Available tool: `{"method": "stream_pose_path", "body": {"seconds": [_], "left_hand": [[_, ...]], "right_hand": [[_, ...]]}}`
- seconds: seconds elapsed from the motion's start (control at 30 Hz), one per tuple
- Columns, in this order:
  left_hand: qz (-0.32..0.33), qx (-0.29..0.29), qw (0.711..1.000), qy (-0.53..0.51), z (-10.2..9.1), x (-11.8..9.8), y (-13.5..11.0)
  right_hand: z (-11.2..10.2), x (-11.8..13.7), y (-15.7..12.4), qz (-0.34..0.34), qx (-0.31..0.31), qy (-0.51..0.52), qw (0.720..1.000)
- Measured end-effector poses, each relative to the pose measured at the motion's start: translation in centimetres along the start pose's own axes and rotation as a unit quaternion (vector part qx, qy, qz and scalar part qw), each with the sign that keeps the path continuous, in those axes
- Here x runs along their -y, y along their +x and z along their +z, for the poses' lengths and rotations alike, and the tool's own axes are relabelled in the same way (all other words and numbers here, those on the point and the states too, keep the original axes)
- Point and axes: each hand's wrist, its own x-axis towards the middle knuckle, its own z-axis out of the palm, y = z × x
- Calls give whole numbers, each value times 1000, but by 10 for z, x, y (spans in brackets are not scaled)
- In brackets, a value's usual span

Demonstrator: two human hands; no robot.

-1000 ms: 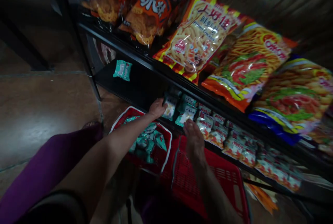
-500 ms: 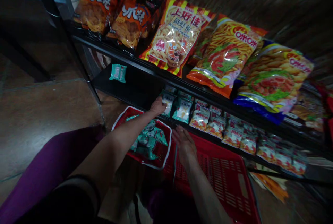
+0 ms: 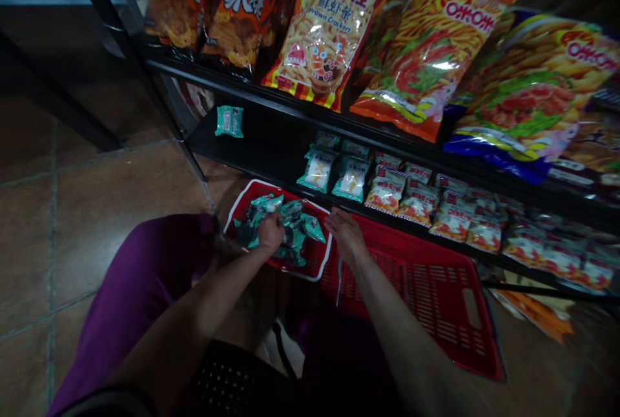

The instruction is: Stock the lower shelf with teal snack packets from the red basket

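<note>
My left hand (image 3: 272, 232) is down inside a small red basket (image 3: 236, 207) with a white rim. Its fingers are curled in among several teal snack packets (image 3: 310, 228), closed on one that the hand mostly hides. At the basket's right side, my right hand (image 3: 345, 233) is open, fingers stretched toward the shelf edge and holding nothing. On the lower black shelf (image 3: 264, 146) beyond the basket, teal and white packets (image 3: 318, 169) stand in front, with more behind. A single teal packet (image 3: 229, 121) lies apart at the shelf's left end.
Orange-and-white snack packets (image 3: 386, 190) line the lower shelf to the right. Large bags, such as prawn crackers (image 3: 324, 30), lean on the upper shelf. A bigger red basket (image 3: 436, 301) lies on the floor at right. A black shelf post (image 3: 140, 62) rises at left.
My left hand has left the teal packets on the lower shelf and come down and back into the small basket. My right hand stays open beside the basket. The view has shifted slightly.
</note>
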Motion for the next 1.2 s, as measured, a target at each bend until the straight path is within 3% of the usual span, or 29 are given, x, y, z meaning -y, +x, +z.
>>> {"method": "stream_pose_path", "body": {"seconds": [0.17, 0.4, 0.7, 0.93, 1.2], "left_hand": [[-4, 37, 999, 3, 14, 5, -47], [15, 78, 997, -23, 23, -9, -52], [48, 62, 996, -37, 25, 4, -78], [33, 80, 995, -52, 33, 10, -79], [30, 121, 990, -57, 28, 6, -66]], "right_hand": [[-3, -2, -4, -14, -2, 3, 1000], [-5, -4, 9, -21, 27, 7, 999], [6, -12, 5, -15, 35, 24, 999], [22, -13, 5, -12, 47, 29, 998], [44, -9, 8, -10, 53, 16, 998]]}}
